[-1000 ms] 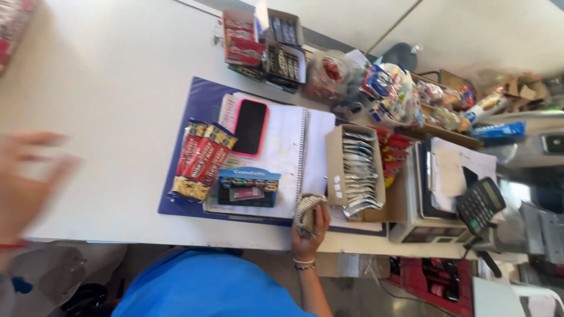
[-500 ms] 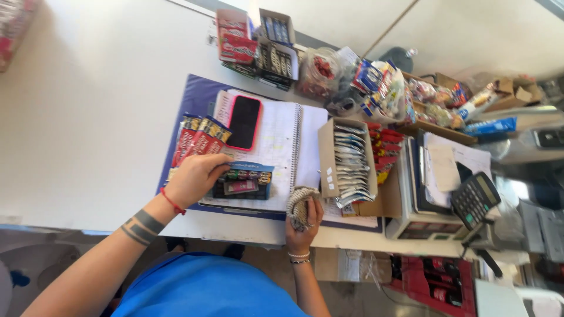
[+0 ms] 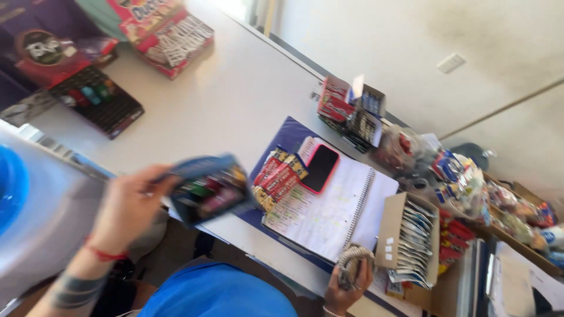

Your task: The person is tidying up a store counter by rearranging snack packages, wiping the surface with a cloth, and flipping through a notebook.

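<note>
The small blue box (image 3: 208, 186) of colourful bits is already up off the table (image 3: 223, 100), gripped at its end by the left hand (image 3: 126, 205), not set anywhere yet. The right hand (image 3: 348, 283) is closed round a wad of patterned cord (image 3: 351, 262) at the table edge, just beside the spiral notebook (image 3: 335, 205) with a red phone (image 3: 320, 168) on it.

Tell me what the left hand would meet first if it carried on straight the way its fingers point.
The left hand holds a blurred blue box and points toward the red snack packets on the notebook; those likely come first, though depth is unclear.
</note>
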